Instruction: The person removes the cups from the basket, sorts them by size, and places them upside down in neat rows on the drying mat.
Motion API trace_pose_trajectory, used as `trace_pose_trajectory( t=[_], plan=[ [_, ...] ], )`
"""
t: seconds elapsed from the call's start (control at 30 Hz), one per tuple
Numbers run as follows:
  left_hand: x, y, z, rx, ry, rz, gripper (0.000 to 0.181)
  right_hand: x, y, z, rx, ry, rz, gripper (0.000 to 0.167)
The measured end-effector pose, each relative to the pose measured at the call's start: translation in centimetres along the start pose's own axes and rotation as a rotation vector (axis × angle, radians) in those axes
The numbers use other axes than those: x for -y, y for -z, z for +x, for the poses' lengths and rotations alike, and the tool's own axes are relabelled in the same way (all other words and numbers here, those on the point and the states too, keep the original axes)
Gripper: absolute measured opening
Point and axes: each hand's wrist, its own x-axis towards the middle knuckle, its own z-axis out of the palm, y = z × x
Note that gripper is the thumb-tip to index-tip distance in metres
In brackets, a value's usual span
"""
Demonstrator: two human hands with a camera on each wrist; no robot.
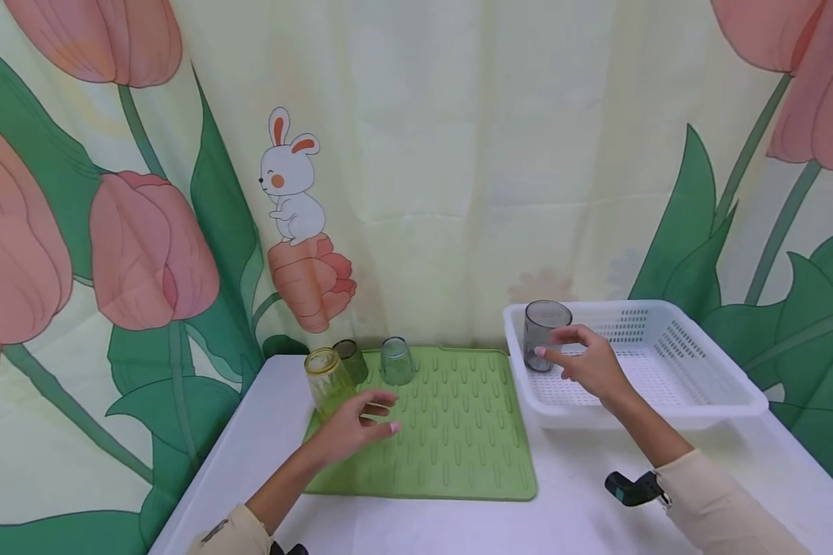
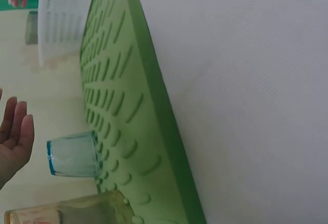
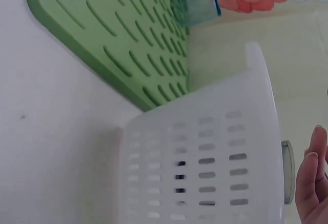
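A grey tinted glass [image 1: 537, 316] stands upright inside the white basket [image 1: 718, 370], at its left end. My right hand [image 1: 593, 366] is over the basket beside this glass, thumb and fingers spread apart. In the right wrist view a gap shows between the fingers [image 3: 310, 180] and the glass's rim [image 3: 288, 172]. On the left, my left hand [image 1: 354, 428] hovers over the green mat [image 1: 458, 432], fingers loosely bent and holding nothing. Just behind it are a yellow glass [image 1: 322, 374], a dark glass [image 1: 351, 361] and a bluish glass [image 1: 397, 362], upside down on the mat.
A white table [image 1: 403, 528] bears the mat and, to its right, the basket with its perforated walls. Close behind them hangs a curtain [image 1: 430, 231] printed with tulips and a rabbit.
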Motion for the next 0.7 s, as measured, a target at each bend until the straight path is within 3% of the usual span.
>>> trace_pose_trajectory(
  t=[0.3, 0.7],
  plan=[
    [-1.6, -0.6, 2.1, -0.004, -0.046, 0.004, 0.049, -0.9, 1.4, 0.9, -0.056, -0.065, -0.051, 0.078],
    [-3.1, -1.2, 4.6, 0.017, -0.065, -0.005, 0.052, -2.6, 2.0, 3.1, 0.025, -0.205, -0.109, 0.107]
  ],
)
